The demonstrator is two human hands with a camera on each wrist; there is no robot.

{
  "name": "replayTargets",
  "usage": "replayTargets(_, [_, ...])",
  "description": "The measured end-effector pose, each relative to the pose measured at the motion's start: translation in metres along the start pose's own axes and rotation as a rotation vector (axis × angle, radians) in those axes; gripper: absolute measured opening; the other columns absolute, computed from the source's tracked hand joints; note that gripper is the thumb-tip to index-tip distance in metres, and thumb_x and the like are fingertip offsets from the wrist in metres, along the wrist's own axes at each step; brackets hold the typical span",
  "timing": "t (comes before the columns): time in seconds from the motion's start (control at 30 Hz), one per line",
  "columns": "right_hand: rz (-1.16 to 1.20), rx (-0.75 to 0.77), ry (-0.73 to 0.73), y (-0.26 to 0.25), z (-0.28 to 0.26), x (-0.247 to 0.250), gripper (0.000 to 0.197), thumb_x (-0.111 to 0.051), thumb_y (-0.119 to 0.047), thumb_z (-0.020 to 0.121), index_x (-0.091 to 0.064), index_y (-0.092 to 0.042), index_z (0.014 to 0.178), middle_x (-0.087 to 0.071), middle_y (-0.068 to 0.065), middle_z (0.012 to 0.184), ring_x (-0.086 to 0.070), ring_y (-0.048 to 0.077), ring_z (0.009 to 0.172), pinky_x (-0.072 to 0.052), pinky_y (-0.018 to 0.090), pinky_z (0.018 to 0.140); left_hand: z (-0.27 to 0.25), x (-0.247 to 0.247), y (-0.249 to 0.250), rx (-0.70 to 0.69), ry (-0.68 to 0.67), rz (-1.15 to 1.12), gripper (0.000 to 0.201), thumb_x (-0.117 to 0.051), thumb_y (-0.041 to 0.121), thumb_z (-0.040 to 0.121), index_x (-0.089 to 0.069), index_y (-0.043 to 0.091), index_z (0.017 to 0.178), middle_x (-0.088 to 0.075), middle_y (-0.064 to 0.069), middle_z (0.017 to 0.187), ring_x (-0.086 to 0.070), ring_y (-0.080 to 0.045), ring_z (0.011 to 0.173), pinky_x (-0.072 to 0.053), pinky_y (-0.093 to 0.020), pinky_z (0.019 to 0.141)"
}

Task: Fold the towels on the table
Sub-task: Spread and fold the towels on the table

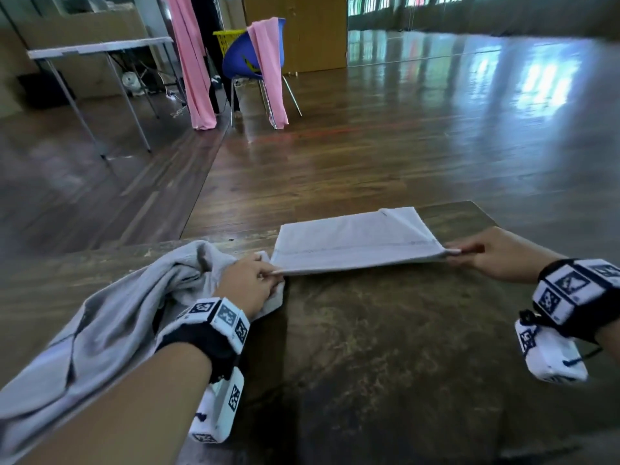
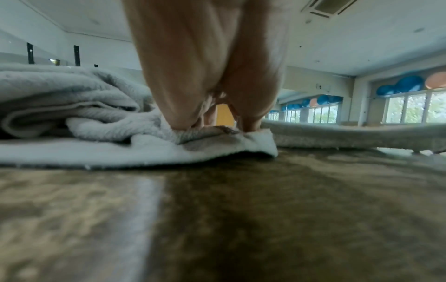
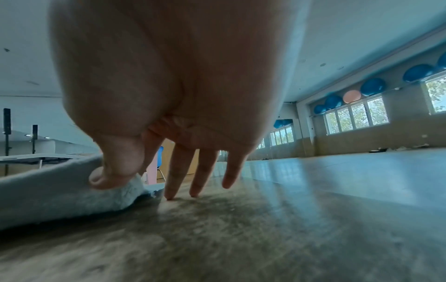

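A pale grey folded towel (image 1: pixel 355 241) lies flat on the dark wooden table (image 1: pixel 385 330), at its far edge. My left hand (image 1: pixel 268 273) pinches the towel's near left corner, and my right hand (image 1: pixel 459 252) pinches its near right corner. The near edge is lifted slightly off the table between them. In the right wrist view the thumb (image 3: pixel 108 177) presses on the towel corner (image 3: pixel 72 190), while the other fingertips (image 3: pixel 171 194) touch the table. A second, crumpled grey towel (image 1: pixel 110 320) lies heaped under and left of my left forearm, also seen as the heap (image 2: pixel 60 106) in the left wrist view.
Past the table's far edge is glossy wooden floor (image 1: pixel 402 135). A blue chair (image 1: pixel 251 58) draped with pink cloth, a hanging pink cloth (image 1: pixel 194 62) and a white folding table (image 1: pixel 100 48) stand far back left. Bare tabletop lies in front of the folded towel.
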State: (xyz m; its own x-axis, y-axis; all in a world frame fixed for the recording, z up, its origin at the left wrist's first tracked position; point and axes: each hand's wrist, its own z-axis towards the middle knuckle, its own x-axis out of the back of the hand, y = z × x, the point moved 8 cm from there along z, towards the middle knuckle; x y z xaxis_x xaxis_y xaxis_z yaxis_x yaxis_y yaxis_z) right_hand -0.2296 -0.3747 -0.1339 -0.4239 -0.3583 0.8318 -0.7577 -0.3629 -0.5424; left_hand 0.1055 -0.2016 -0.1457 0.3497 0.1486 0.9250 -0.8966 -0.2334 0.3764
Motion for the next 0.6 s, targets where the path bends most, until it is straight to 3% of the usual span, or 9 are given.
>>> replayTargets(0.07, [-0.023, 0.039, -0.026, -0.005, -0.009, -0.002, 0.017, -0.075, -0.025, 0.090, -0.082, -0.021, 0.105, -0.076, 0.012, 0.109, -0.067, 0.029, 0.114, -0.048, 0.047, 0.102, -0.006, 0.001, 0.002, 0.047, -0.010, -0.031, 0.021, -0.060, 0.023, 0.096, -0.077, 0.011, 0.095, -0.056, -0.001, 0.097, -0.056, -0.018, 0.093, -0.042, -0.030, 0.082])
replayTargets(0.13, [-0.040, 0.071, -0.033, -0.009, -0.020, -0.002, 0.015, -0.074, -0.022, 0.090, -0.082, -0.020, 0.104, -0.076, 0.008, 0.114, -0.067, 0.028, 0.115, -0.047, 0.047, 0.104, -0.011, 0.005, 0.006, 0.080, -0.032, -0.089, 0.022, -0.063, 0.024, 0.094, -0.078, 0.007, 0.089, -0.053, 0.000, 0.088, -0.057, -0.018, 0.084, -0.042, -0.029, 0.077])
replayTargets(0.2, [-0.005, 0.102, 0.032, -0.013, -0.036, 0.003, 0.022, -0.074, -0.017, 0.091, -0.079, -0.016, 0.112, -0.069, 0.004, 0.130, -0.061, 0.021, 0.126, -0.041, 0.044, 0.113, -0.018, 0.007, 0.015, 0.079, -0.134, -0.052, 0.027, -0.064, 0.024, 0.094, -0.074, 0.005, 0.077, -0.056, -0.003, 0.079, -0.054, -0.018, 0.075, -0.040, -0.029, 0.070])
replayTargets(0.27, [0.040, 0.136, 0.140, -0.018, -0.054, 0.013, 0.026, -0.073, -0.014, 0.091, -0.076, -0.012, 0.117, -0.064, 0.003, 0.136, -0.059, 0.018, 0.126, -0.039, 0.040, 0.115, -0.027, 0.017, 0.026, 0.050, -0.125, -0.031, 0.030, -0.062, 0.018, 0.094, -0.066, 0.001, 0.069, -0.058, -0.012, 0.078, -0.053, -0.022, 0.074, -0.039, -0.030, 0.069])
replayTargets(0.4, [0.213, 0.218, 0.381, -0.034, -0.096, 0.037, 0.027, -0.072, -0.017, 0.091, -0.076, -0.012, 0.117, -0.073, 0.001, 0.121, -0.067, 0.008, 0.110, -0.046, 0.019, 0.098, -0.060, 0.058, 0.051, -0.045, 0.232, -0.063, 0.022, -0.051, 0.007, 0.095, -0.056, -0.001, 0.075, -0.058, -0.012, 0.076, -0.046, -0.021, 0.071, -0.021, -0.027, 0.061])
replayTargets(0.5, [0.326, 0.302, 0.515, -0.046, -0.133, 0.053, 0.017, -0.069, -0.017, 0.094, -0.078, -0.029, 0.102, -0.075, -0.002, 0.097, -0.064, -0.010, 0.083, -0.044, 0.001, 0.074, -0.087, 0.080, 0.061, -0.060, 0.385, -0.211, 0.025, -0.051, 0.010, 0.098, -0.053, 0.003, 0.074, -0.054, -0.006, 0.067, -0.047, -0.023, 0.066, -0.026, -0.029, 0.062])
replayTargets(0.6, [0.322, 0.335, 0.565, -0.046, -0.162, 0.062, 0.031, -0.066, -0.019, 0.096, -0.071, -0.043, 0.078, -0.068, -0.006, 0.070, -0.054, -0.003, 0.064, -0.039, 0.007, 0.058, -0.111, 0.096, 0.068, -0.078, 0.461, -0.228, 0.026, -0.053, 0.012, 0.098, -0.055, 0.002, 0.074, -0.053, -0.003, 0.065, -0.048, -0.023, 0.064, -0.026, -0.028, 0.062])
